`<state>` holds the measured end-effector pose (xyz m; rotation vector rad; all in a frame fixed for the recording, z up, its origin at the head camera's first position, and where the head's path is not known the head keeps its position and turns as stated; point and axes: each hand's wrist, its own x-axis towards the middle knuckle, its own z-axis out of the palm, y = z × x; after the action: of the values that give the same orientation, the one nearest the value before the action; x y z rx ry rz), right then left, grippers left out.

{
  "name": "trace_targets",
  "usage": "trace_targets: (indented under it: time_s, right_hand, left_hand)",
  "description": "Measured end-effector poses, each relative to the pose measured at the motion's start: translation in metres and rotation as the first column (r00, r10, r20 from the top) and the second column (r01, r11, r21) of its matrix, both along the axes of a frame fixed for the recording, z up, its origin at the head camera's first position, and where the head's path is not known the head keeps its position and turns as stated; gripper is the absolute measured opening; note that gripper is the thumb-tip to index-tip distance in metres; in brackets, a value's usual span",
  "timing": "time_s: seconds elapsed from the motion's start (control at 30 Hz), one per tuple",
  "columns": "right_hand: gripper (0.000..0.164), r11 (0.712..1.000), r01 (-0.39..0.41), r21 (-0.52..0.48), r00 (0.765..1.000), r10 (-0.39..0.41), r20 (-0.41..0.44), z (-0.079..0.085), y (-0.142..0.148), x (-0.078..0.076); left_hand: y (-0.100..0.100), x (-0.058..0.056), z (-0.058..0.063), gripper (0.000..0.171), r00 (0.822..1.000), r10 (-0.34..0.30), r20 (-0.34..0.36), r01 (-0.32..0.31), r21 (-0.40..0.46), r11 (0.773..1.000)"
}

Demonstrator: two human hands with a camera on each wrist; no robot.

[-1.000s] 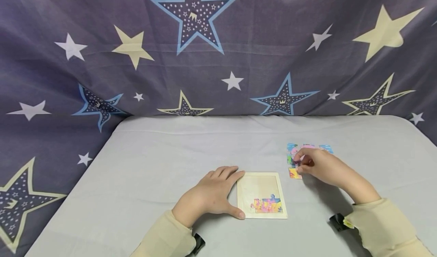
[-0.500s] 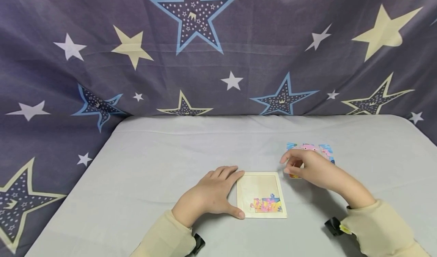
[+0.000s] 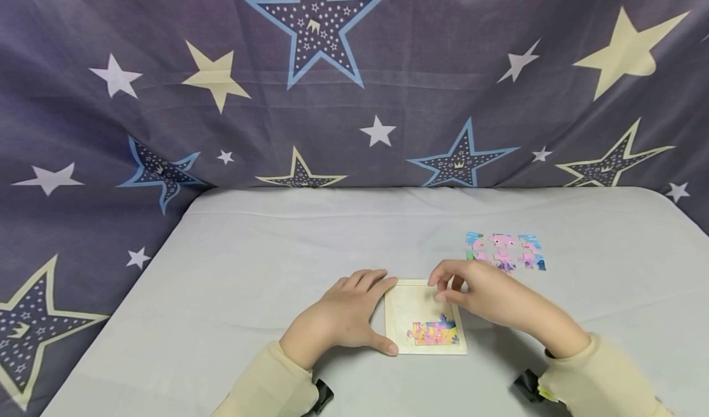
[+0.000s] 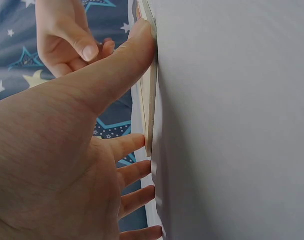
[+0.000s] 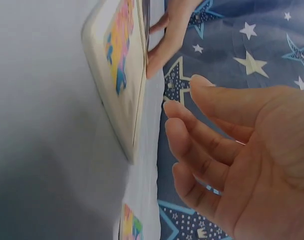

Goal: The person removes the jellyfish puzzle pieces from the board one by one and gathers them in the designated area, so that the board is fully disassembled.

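Note:
A shallow pale wooden puzzle tray (image 3: 407, 300) lies on the grey cloth. Joined puzzle pieces (image 3: 434, 333) in pink, yellow and blue fill part of its near right corner. My left hand (image 3: 340, 312) rests beside the tray, thumb on its near left corner and index finger at the far left corner, fingers spread. Over the tray's far right part hovers my right hand (image 3: 482, 291), its fingers loosely bent. In the right wrist view the thumb and fingertips of that right hand (image 5: 231, 145) stand apart, with no piece visible between them.
Loose puzzle pieces (image 3: 504, 254) with a pink pig picture lie behind my right hand, partly covered by it. The grey cloth (image 3: 277, 251) spreads around the tray. A dark curtain (image 3: 354, 115) with stars hangs behind and to the left.
My right hand has moved left and nearer, from the loose pieces to above the tray, uncovering more of them. My left hand and the tray have stayed put.

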<state>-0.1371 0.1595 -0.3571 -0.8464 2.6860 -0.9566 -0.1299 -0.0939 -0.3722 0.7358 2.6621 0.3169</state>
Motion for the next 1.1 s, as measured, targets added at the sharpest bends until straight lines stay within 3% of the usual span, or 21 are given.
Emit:
trace_targets:
  time_s: [0.23,0.67,1.1]
  right_hand:
    - [0.009,0.998,-0.060,0.010,0.997,0.060,0.041,-0.001,-0.010,0.006]
    - [0.022,0.984,-0.150,0.094,0.988,0.144,0.061,-0.010,-0.018,0.015]
    - [0.021,0.982,-0.149,0.115,0.988,0.145,0.046,-0.017,-0.028,0.020]
  left_hand:
    - [0.000,0.000,0.001,0.108,1.000,-0.005,0.000,0.005,0.011,1.000]
    - [0.002,-0.001,0.000,0.108,1.000,-0.008,-0.009,0.008,-0.002,1.000]
    - [0.000,-0.001,0.000,0.108,1.000,0.004,0.005,-0.004,0.003,1.000]
